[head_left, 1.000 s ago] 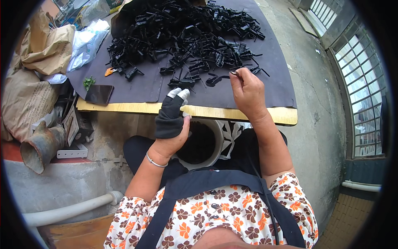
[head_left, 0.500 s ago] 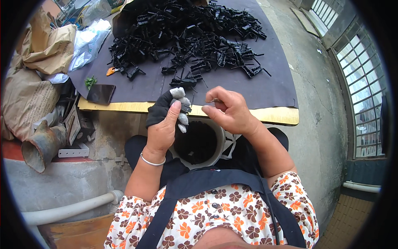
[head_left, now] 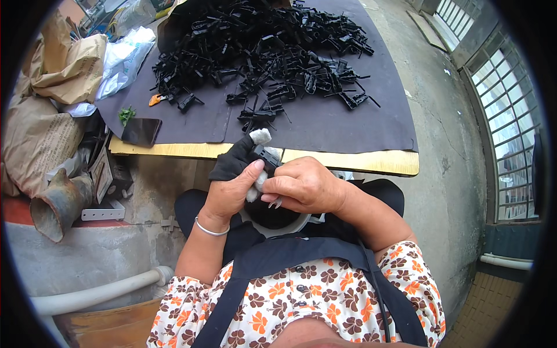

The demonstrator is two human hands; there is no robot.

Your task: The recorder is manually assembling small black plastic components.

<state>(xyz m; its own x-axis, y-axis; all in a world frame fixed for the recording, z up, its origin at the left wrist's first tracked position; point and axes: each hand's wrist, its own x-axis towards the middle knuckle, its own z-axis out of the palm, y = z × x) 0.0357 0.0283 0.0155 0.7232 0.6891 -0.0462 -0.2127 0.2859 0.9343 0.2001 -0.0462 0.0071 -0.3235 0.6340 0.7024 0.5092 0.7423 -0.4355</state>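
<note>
My left hand [head_left: 235, 174] wears a black partial glove, with whitish wrapping on its fingertips and a bare thumb. It is closed around a small black plastic part [head_left: 267, 155], which the thumb presses against the fingers. My right hand [head_left: 304, 182] comes against the part from the right, its fingers curled in a pinch. A small pale, shiny bit [head_left: 277, 203] shows below the right fingertips; its kind is unclear. Beneath both hands, between my knees, is a white-rimmed bucket [head_left: 279, 232] with dark contents. My hands partly hide it.
A large heap of black plastic parts [head_left: 261, 55] covers the far table, with several stray pieces nearer. On the table's left lie a dark phone-like slab [head_left: 142, 131], a green sprig [head_left: 126, 115] and an orange-handled item [head_left: 155, 100]. Brown paper sacks [head_left: 40, 136] stand farther left.
My right hand has moved left and down from beside the left hand onto the black plastic part. My left hand has shifted slightly right, turning the part into fuller view.
</note>
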